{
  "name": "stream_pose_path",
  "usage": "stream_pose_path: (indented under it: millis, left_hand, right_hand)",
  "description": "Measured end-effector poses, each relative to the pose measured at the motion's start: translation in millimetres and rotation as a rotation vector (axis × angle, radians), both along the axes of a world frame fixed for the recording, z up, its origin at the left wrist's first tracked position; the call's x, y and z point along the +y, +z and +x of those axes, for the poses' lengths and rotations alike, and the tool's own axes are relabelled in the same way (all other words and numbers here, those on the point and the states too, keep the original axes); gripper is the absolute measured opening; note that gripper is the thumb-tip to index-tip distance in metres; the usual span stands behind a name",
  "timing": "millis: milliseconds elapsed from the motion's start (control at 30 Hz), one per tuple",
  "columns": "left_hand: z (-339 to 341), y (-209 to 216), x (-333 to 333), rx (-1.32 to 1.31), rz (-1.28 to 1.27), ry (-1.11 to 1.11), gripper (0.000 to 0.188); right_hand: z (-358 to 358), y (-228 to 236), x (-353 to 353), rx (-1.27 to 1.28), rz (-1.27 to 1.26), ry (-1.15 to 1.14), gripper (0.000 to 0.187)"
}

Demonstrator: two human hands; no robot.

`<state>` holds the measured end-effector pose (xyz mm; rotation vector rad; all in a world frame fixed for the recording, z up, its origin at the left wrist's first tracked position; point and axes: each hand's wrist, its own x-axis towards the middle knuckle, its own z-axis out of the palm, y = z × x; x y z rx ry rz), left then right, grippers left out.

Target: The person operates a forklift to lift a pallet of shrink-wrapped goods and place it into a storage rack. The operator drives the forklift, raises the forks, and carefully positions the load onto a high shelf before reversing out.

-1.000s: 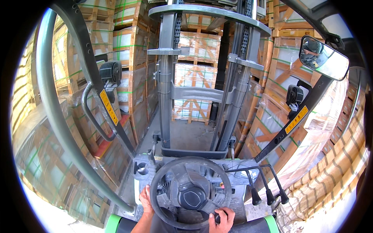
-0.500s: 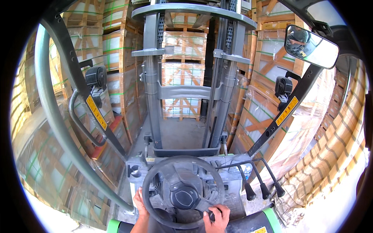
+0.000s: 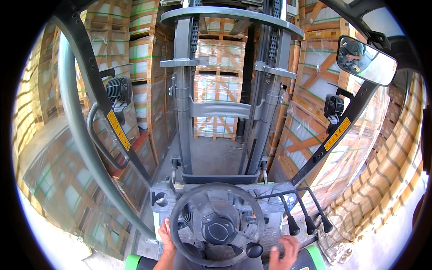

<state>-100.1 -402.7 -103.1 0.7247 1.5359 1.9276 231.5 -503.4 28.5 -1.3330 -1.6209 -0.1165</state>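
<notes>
My left hand (image 3: 167, 235) is closed around the left side of the black steering wheel (image 3: 178, 240) of a forklift. The wheel's round black spinner knob (image 3: 254, 250) sits at its lower right with no hand on it. My right hand (image 3: 284, 254) is in the air to the right of that knob, touching nothing, fingers loosely bent and apart, slightly blurred. Ahead of it stand several black-knobbed control levers (image 3: 292, 225) on bent rods. A small lever (image 3: 169, 185) rises from the dashboard left of the wheel.
Beyond the dashboard rises the grey mast (image 3: 182, 121), with a crossbar (image 3: 220, 109). Wrapped wooden crates (image 3: 218, 94) stack up ahead, with more crates (image 3: 150, 54) close on the left and crates (image 3: 310, 117) on the right. A mirror (image 3: 366, 60) hangs upper right; a striped tan curtain (image 3: 382, 180) drapes at right.
My right hand has let go of the spinner knob and moved right, toward the levers. My left hand stays on the wheel. The whole view has shifted slightly.
</notes>
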Motion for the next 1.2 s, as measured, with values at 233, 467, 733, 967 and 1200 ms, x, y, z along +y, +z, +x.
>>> stream_pose_path:
  millis: [233, 467, 733, 967, 1200]
  left_hand:
    - [17, 1, -32, 0.060, -0.030, 0.034, 0.049]
    - [33, 14, -71, 0.076, -0.046, 0.029, 0.049]
    - [39, 6, -117, -0.002, -0.019, 0.032, 0.049]
    - [50, 5, -156, 0.022, -0.013, 0.028, 0.049]
    - [61, 17, -188, 0.035, -0.053, 0.024, 0.047]
  right_hand:
    - [87, -2, -7, 0.014, 0.022, -0.155, 0.040]
    - [103, -7, 2, 0.148, -0.100, -0.013, 0.036]
    - [86, 83, 53, 0.078, -0.065, -0.090, 0.025]
    - [104, 85, 23, -0.014, -0.071, -0.125, 0.027]
    - [124, 78, 10, -0.179, 0.035, -0.236, 0.029]
